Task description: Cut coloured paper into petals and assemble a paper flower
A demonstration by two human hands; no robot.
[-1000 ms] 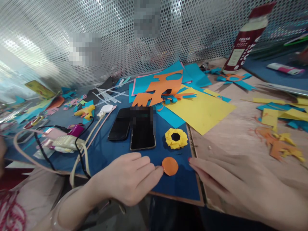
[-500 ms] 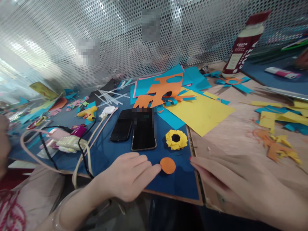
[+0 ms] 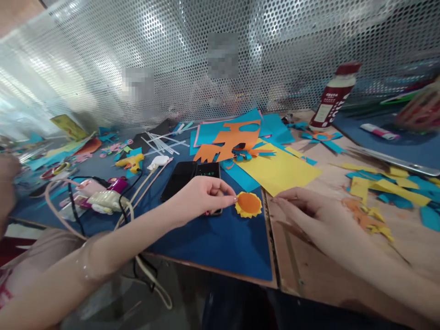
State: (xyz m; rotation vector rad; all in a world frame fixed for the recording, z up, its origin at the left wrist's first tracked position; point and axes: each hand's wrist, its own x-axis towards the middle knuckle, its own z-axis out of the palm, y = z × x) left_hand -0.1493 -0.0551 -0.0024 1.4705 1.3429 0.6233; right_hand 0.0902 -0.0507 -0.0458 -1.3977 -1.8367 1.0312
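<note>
My left hand (image 3: 202,195) pinches the left edge of an orange paper circle (image 3: 249,203) between thumb and fingertip. The circle lies over the folded yellow paper ring (image 3: 248,214), whose jagged rim shows around it and whose hole is covered. To the right of the ring, my right hand (image 3: 309,211) hovers by the seam of the table, its thumb and fingertips brought together with nothing visible in them. Behind my left hand are two dark phones, a black one (image 3: 177,176) and one with a lit screen (image 3: 208,170), partly covered.
Orange cut paper (image 3: 237,137) and a yellow sheet (image 3: 280,172) lie farther back. A yellow glue gun (image 3: 130,161), white sticks (image 3: 163,143) and tangled cables (image 3: 130,206) are on the left. Scissors (image 3: 395,158), paper scraps (image 3: 405,190) and a bottle (image 3: 332,101) stand or lie right.
My left hand has lifted the orange circle from the table and brought it onto the yellow ring. My right hand has moved slightly up. The camera view has shifted.
</note>
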